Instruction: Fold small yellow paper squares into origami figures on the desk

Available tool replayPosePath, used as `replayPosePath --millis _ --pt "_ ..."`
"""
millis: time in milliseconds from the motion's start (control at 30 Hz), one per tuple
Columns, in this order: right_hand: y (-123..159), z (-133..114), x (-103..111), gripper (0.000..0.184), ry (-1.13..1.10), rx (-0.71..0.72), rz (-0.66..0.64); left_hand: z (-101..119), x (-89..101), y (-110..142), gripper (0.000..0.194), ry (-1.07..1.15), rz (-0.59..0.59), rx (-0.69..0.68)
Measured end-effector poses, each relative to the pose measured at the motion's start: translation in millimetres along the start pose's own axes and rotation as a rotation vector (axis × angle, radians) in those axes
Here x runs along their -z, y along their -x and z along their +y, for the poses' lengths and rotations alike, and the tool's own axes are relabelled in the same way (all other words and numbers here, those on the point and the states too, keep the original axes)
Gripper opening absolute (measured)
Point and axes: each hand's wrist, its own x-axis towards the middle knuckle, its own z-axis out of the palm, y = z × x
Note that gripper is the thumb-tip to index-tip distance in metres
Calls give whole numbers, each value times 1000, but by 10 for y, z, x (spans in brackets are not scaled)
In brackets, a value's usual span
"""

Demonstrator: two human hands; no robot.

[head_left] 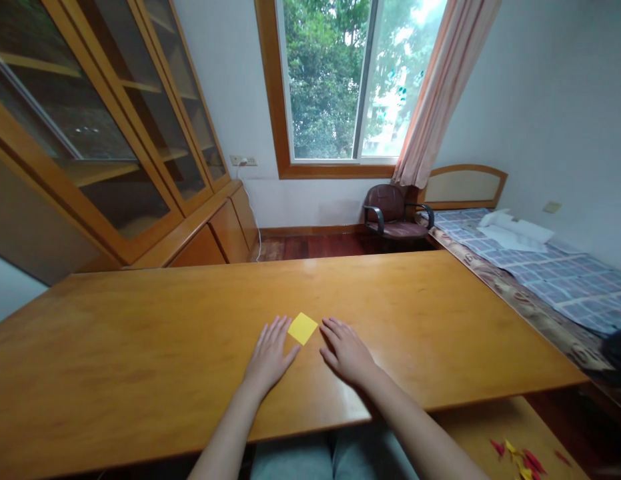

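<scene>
A small yellow square of paper (pixel 303 329) lies flat on the wooden table (pixel 155 347), turned so that one corner points toward me. My left hand (pixel 270 353) rests palm down just left of it, fingers stretched out and the fingertips close to its left corner. On the other side, my right hand (pixel 346 348) lies palm down with its fingers extended, a small gap between the fingertips and the paper's right corner. Neither hand holds anything.
Red and yellow folded pieces (pixel 525 460) lie on a lower wooden surface (pixel 470 427) at the bottom right. Beyond the table are an office chair (pixel 395 213) and a bed (pixel 555 280). A glass-doored cabinet (pixel 190 167) stands at the left.
</scene>
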Motion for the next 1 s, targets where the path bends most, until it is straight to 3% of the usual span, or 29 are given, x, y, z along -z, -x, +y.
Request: replayPosePath --millis 133,400,1000 --pt "-163 12 -54 51 1 84 4 3 5 -116 59 72 0 -56" --pt "-133 16 -59 48 0 102 12 12 47 -83 38 136 20 -88" --pt "-142 2 -29 45 -40 88 5 26 86 -84 29 144 40 -92"
